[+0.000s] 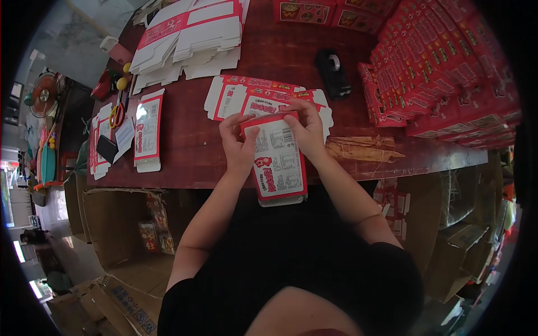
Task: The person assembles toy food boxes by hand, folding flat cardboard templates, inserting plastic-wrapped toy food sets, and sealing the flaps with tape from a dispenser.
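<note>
Both of my hands grip a red and white printed carton point(277, 159) at the table's near edge, its printed panel facing up and its lower end sticking out past the edge. My left hand point(238, 137) holds the carton's upper left corner, thumb on top. Over the upper right corner, my right hand point(305, 129) has its thumb on the panel and its fingers curled around the far end. Just beyond lie several flat red and white cartons point(230, 92), partly covered by my hands.
Flat cartons are stacked in a pile point(207, 42) at the back left. Red boxes point(431, 67) stand piled on the right, near a black tape dispenser point(333, 73). Scissors point(117, 115) and a dark flat object point(106, 149) lie left. An open cardboard box point(123, 229) sits below the table.
</note>
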Demonstrator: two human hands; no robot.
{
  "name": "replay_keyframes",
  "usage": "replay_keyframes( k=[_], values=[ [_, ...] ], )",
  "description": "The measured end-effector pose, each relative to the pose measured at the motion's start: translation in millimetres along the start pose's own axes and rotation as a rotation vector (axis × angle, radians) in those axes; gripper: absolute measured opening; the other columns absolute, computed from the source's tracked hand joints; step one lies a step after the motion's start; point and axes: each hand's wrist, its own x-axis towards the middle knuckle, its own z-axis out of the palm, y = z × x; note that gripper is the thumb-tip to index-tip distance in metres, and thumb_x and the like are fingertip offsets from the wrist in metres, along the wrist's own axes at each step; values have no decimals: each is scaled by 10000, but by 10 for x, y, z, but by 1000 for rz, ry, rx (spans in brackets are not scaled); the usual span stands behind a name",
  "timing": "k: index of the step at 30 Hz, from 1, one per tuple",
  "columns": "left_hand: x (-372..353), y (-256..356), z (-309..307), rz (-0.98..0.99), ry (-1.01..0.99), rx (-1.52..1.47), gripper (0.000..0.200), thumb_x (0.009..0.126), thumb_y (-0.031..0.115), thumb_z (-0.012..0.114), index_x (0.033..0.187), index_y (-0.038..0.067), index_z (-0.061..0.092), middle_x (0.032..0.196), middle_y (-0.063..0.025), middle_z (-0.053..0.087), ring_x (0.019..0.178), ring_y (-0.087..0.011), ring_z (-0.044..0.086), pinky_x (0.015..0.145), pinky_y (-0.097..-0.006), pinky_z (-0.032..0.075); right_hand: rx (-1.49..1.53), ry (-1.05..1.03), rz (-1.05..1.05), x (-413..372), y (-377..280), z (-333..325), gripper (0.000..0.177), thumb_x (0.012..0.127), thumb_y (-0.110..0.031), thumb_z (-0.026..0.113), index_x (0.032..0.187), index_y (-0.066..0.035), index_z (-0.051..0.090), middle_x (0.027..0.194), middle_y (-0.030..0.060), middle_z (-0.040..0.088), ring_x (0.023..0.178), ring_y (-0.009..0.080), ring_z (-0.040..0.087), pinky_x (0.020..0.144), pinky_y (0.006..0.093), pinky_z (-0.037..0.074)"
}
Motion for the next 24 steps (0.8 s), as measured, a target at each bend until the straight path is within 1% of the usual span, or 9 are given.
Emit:
replay_keyframes(
  k=[2,3,6,11,15,17,20,21,24],
  values=[
    [30,-189,-213,-41,-144,4,279,853,87,629,1077,20,477,1103,-128,515,970,-200,563,871,-304,443,-161,-92,-119,32,124,-95,107,830,-50,613,933,-27,595,981,61,585,940,144,546,834,265,430],
    [47,-139,-192,-79,-130,30,287,852,81,628,1088,19,477,1085,-124,531,961,-190,566,851,-294,451,-241,-138,-176,34,171,-127,120,825,-56,624,938,-29,595,979,59,586,929,137,548,821,259,436],
    [142,190,-65,-207,-83,49,273,851,76,624,1085,15,496,1024,-112,576,927,-159,573,792,-268,474,-284,16,-30,-2,15,23,133,819,-83,649,933,-39,595,953,48,594,865,108,556,760,239,451],
    [242,306,-45,-468,-58,29,188,864,131,622,1004,8,599,978,-101,626,873,-124,586,760,-253,487,-59,88,174,26,-139,121,104,858,-131,621,913,-45,600,884,27,609,786,83,556,705,227,458],
    [235,303,-150,-405,-298,49,251,863,174,638,1056,15,619,1005,-77,625,882,-126,582,774,-259,487,69,118,273,130,-75,9,106,885,-137,582,912,-38,610,848,22,617,778,83,558,710,233,464],
    [187,279,-237,-316,-406,99,293,863,180,642,1105,20,606,1013,-65,626,884,-130,582,777,-260,485,33,-21,276,167,-50,-100,128,883,-148,594,930,-33,623,877,33,630,809,94,574,723,236,469],
    [218,323,-321,-479,-373,78,284,856,170,651,1086,9,604,1005,-77,624,885,-136,581,776,-263,484,-100,-234,216,155,-153,-177,172,902,-176,574,963,-30,643,956,62,641,896,121,588,771,246,470],
    [204,301,-330,-484,-330,36,259,856,158,649,1062,8,605,999,-80,623,888,-137,582,774,-265,485,-159,-307,184,151,-230,-181,190,912,-186,562,975,-30,650,988,73,643,932,132,591,792,251,469],
    [174,188,-376,-452,-159,-114,179,855,124,647,988,14,602,978,-83,621,892,-137,582,764,-269,488,-40,-379,220,150,-460,-201,272,946,-223,499,1106,-30,604,1081,102,624,1033,162,571,857,277,457]
  ],
)
